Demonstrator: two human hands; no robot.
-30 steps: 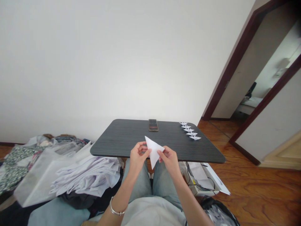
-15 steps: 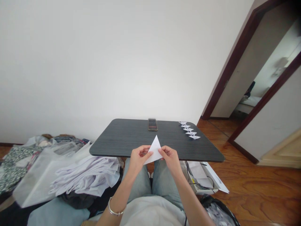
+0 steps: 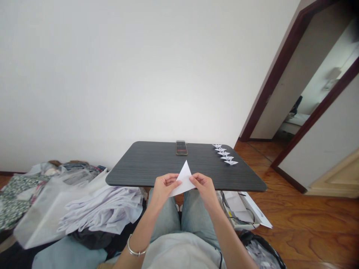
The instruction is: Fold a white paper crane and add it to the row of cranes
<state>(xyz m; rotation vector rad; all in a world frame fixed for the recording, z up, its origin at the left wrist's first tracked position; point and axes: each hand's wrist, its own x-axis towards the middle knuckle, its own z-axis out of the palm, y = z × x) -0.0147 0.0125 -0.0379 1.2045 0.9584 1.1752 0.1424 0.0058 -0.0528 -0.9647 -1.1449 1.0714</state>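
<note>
Far left: patterned clothes (image 3: 19,194) and a white bag (image 3: 47,211), then a heap of white cloth (image 3: 101,211) beside the knees. Bracelet (image 3: 134,250) on the left wrist. Left hand (image 3: 165,188) pinches the left side of the paper triangle (image 3: 185,179), thumb and fingers closed on the sheet, no gap visible. Triangle is held up over the lap, point up, in front of the near edge of the dark table (image 3: 140,164); no visible contact with the table. Number of layers can't be told from here. Tip: keep both pinches level and the edges matched, and hold the layers tight so they don't slip; a crease pressed against the hard tabletop would come out sharper than one made in the air. Right hand (image 3: 204,190) mirrors the left, pinched shut on the right side of the sheet. Phone (image 3: 181,148) at the far table edge, row of paper cranes (image 3: 226,155) at the far right corner, loose papers (image 3: 235,205) under the table, wood floor (image 3: 303,224) and doorway (image 3: 297,112) beyond
</note>
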